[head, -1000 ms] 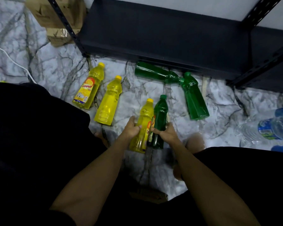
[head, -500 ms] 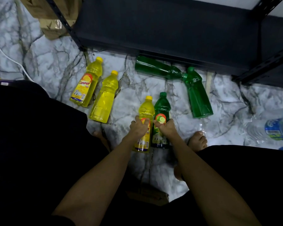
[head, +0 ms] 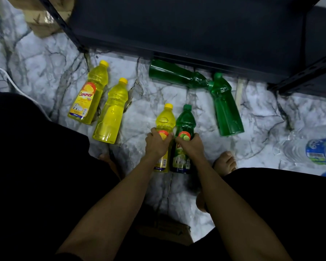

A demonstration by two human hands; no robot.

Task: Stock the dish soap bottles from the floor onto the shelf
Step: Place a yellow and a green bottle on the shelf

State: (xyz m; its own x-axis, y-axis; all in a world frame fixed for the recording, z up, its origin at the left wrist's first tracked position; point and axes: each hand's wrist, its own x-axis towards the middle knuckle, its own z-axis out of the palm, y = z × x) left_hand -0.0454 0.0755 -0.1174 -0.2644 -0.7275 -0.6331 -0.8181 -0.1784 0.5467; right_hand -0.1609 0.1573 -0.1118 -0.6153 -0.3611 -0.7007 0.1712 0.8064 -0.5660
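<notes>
My left hand [head: 157, 144] grips a yellow dish soap bottle [head: 165, 119] around its middle. Right beside it my right hand [head: 191, 146] grips a dark green bottle [head: 185, 120]. Both bottles lie side by side on the marble floor [head: 45, 68], caps pointing toward the shelf. Two more yellow bottles [head: 88, 95] [head: 111, 113] lie to the left. Two green bottles [head: 175, 74] [head: 226, 108] lie by the front edge of the dark bottom shelf [head: 177, 27], which holds nothing.
A black shelf post [head: 64, 25] stands at the left, with cardboard boxes [head: 43, 23] behind it. Water bottles [head: 312, 149] lie at the right. My bare toes [head: 224, 162] show beside the green bottle. A white cable [head: 8, 76] crosses the floor at left.
Both hands have slid up the two bottles and turned them, so the labels now face up. The view has shifted slightly closer to the floor.
</notes>
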